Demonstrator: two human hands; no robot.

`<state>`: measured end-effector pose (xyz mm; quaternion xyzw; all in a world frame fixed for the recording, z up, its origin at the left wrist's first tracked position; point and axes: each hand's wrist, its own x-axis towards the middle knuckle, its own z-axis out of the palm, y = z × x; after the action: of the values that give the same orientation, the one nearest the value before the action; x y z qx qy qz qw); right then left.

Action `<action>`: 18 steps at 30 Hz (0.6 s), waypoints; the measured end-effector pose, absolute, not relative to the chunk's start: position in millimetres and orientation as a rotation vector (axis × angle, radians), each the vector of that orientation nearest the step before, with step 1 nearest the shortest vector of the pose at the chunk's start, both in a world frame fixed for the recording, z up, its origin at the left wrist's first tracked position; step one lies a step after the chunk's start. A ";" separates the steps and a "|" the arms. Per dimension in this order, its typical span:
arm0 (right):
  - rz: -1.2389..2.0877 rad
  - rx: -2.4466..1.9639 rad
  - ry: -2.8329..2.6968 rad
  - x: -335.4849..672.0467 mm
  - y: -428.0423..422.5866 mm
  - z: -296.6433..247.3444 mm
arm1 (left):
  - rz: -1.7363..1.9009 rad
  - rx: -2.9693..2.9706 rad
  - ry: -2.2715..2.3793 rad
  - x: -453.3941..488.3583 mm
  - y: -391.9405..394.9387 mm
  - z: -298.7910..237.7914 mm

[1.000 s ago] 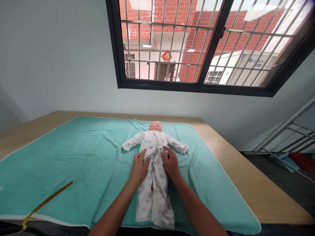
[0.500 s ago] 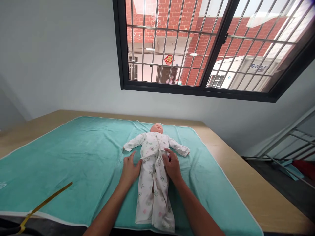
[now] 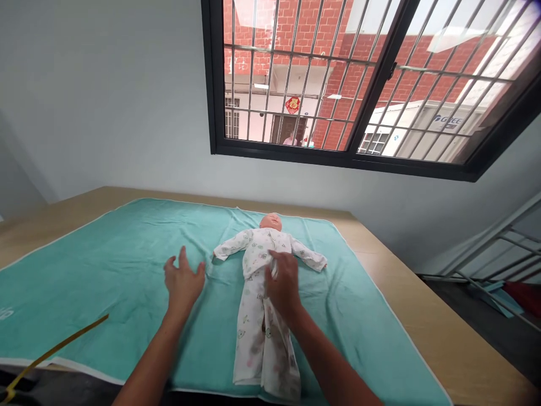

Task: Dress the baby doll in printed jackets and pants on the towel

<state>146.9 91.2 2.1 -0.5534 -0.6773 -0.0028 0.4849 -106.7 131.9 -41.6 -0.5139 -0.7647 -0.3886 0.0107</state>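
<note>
A baby doll lies on its back with its head toward the window and its arms spread. It wears a white printed top and matching trousers, whose legs reach toward me. My left hand is raised over the cloth to the left of the doll, fingers spread and holding nothing. Above the doll's waist hovers my right hand, its thumb and index finger apart. It hides part of the top's right side and the waistband.
A turquoise cloth with a white edge covers much of the wooden table. A yellow strap sticks up at the lower left. Behind stands a wall with a barred window. A metal frame is at the right.
My left hand has moved left, away from the doll's waist. My right hand has left the waist fabric and shifted left over the doll. The top's hem now lies flatter over the trousers.
</note>
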 end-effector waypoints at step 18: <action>0.218 -1.043 -2.763 66.0 74.2 -27.2 | -0.948 -1.986 -2.178 -103.3 65.3 -86.6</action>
<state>66.0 74.2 -27.2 -0.3507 -0.9293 0.0734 0.0899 -103.3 65.3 -86.6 -0.6413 -0.7033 -0.3060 0.0226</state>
